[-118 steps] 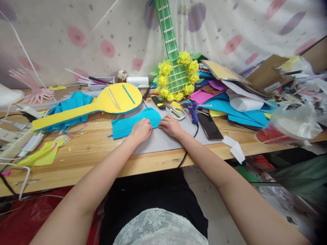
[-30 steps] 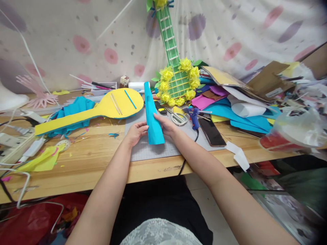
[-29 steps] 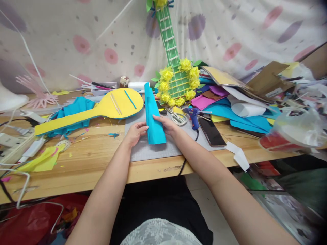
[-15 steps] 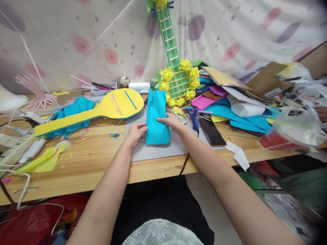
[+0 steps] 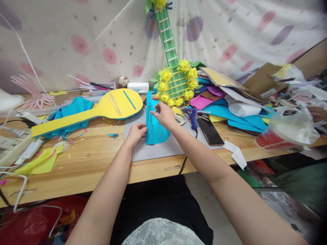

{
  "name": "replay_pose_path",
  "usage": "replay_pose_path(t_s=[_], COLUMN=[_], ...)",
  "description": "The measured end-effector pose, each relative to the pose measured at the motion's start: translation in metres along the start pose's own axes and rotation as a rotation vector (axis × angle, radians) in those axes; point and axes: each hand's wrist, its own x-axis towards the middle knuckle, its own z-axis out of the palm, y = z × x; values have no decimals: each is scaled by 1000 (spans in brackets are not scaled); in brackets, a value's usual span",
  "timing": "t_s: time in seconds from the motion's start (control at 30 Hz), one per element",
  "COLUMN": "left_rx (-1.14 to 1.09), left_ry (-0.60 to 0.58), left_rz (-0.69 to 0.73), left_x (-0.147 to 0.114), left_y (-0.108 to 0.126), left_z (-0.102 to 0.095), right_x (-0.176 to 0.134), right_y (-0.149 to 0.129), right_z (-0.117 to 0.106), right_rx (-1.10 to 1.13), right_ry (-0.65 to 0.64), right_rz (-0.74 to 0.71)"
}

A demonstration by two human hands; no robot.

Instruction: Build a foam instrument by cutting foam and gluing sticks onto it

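Head view: I am watching the left hand (image 5: pixel 136 132) pinching the blue felt strip's (image 5: pixel 154 125) near edge against the grey mat (image 5: pixel 158 151) on the desk (image 5: pixel 84 163), steadying it, while the right hand's (image 5: pixel 165 115) fingers are gripping its far end.

A mat (image 5: pixel 163 149) lies on the table (image 5: pixel 102 163) at its near edge, and on the mat lies a folded sheet (image 5: pixel 154 131), with the left hand (image 5: pixel 136 132) touching its left edge and the right hand (image 5: pixel 165 114) on its far part. Left of the sheet and behind the left hand lies a paddle shape (image 5: pixel 102 109) with sticks (image 5: pixel 114 103) on it, over a cloth (image 5: pixel 71 110). Behind the sheet a paper guitar (image 5: pixel 173 78) leans on the curtain (image 5: pixel 76 37); right of the right hand lie scissors (image 5: pixel 181 118), a glue gun (image 5: pixel 192 114) and a phone (image 5: pixel 208 126), with a paper heap (image 5: pixel 237 98) behind them.
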Motion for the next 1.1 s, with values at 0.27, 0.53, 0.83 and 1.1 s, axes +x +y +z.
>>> replay_pose_path(t_s=[0.27,0.53,0.83,1.1], left_rx=[-63,-494,-571,-532], left_ry=[16,167,172,248], left_rz=[29,144,98,88], left_x=[1,6,6,5], left_y=[1,6,6,11], left_z=[-2,-2,-1,-3], right_x=[-3,-41,-44,-44], right_y=[-16,-22,-8,0], right_z=[24,29,38,31], right_rx=[94,-66,-337,-431], right_ry=[-140,-76,-17,-58], right_rz=[163,-241,-446,-483])
